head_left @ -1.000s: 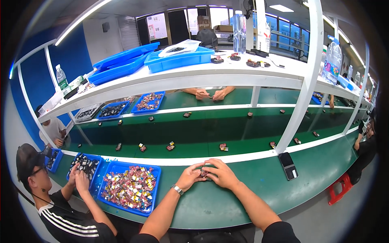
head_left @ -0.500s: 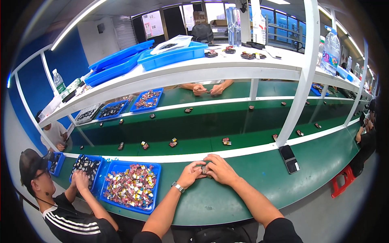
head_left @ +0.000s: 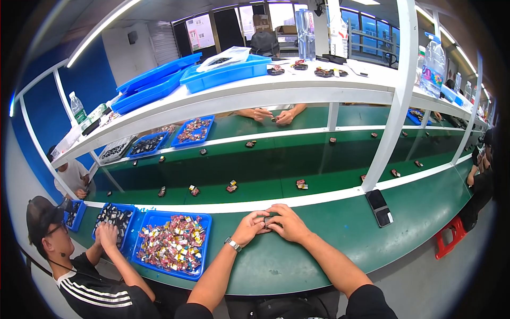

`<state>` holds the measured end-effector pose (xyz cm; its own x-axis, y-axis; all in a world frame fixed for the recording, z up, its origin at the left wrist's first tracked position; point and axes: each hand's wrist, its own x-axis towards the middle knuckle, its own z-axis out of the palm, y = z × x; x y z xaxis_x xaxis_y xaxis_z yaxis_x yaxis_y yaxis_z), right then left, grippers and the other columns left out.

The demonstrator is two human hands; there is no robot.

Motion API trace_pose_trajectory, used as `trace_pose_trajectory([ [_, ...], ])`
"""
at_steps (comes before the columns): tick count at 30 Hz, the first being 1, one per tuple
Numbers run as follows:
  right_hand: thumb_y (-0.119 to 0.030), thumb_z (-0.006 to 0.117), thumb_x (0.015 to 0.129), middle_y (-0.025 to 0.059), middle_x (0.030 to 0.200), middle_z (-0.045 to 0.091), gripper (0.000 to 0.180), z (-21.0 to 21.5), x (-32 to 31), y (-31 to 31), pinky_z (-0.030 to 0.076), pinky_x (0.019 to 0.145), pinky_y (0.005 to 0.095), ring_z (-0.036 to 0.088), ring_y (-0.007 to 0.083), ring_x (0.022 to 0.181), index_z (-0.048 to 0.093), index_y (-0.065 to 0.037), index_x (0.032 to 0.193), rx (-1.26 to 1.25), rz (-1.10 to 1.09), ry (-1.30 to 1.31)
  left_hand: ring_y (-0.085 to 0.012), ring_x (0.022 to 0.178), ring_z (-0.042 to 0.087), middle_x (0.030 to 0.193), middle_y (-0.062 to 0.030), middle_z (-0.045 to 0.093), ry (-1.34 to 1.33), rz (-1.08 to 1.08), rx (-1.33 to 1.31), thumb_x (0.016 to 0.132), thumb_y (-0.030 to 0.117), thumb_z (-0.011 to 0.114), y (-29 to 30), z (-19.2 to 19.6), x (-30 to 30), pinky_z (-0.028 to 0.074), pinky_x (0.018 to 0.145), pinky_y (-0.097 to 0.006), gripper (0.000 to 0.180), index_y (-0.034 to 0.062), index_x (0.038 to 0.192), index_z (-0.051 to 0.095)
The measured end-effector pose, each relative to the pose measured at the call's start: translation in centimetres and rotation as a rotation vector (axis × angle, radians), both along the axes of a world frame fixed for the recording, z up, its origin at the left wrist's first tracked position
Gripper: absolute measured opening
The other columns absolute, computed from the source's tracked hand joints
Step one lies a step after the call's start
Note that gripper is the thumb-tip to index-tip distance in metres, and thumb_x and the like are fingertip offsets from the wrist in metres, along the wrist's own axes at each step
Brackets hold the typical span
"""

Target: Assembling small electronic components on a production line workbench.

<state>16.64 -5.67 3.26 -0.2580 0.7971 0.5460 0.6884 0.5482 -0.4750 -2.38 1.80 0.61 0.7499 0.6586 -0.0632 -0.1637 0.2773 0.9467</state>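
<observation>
Near the middle of a green workbench [head_left: 313, 266], seen from the head camera, a worker's bare hands close around a small dark part [head_left: 267, 220], largely hidden by the fingers. The left hand [head_left: 249, 227], a metal watch [head_left: 232, 244] at its wrist, pinches the part between thumb and curled fingers; the right hand [head_left: 288, 225], its fingers bent inward, grips it from the right, the two hands' fingertips close together. To the left, a blue tray [head_left: 207, 239] holds a heap of pink, white and yellow pieces [head_left: 172, 242], while a co-worker [head_left: 98, 287] at far left has both hands together by a tray of black pieces [head_left: 116, 215]. To the right lies a black phone-like device [head_left: 378, 206], well apart from the hands. Beyond a white rail [head_left: 319, 198], small assemblies [head_left: 302, 184] dot a green strip [head_left: 265, 167], and on the far side another person's hands [head_left: 285, 117] hold a small dark item
</observation>
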Motion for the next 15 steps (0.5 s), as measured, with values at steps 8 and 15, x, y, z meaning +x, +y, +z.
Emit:
trace_pose_trajectory([
  [8,-0.012,0.069,0.079,0.0089,0.114,0.06,0.011,-0.91,-0.47,-0.08,0.044,0.097,0.0384,0.05,0.028,0.117,0.069,-0.004,0.086,-0.032,-0.073,0.187,-0.0197,0.112,0.059,0.12,-0.0111,0.06,-0.037,-0.087,0.037,0.091,-0.002,0.053,0.05,0.36,-0.31,0.05,0.098,-0.036,0.036,0.0051,0.126,0.047],
  [15,-0.013,0.069,0.079,0.0091,0.116,0.059,0.011,-0.95,-0.26,-0.32,0.044,0.097,0.0378,0.05,0.0275,0.117,0.069,-0.005,0.086,-0.113,0.006,0.225,-0.0193,0.11,0.06,0.118,-0.0108,0.061,0.004,-0.081,-0.001,0.093,-0.003,0.05,0.03,0.27,-0.29,0.05,0.098,-0.037,0.034,0.0049,0.126,0.047],
])
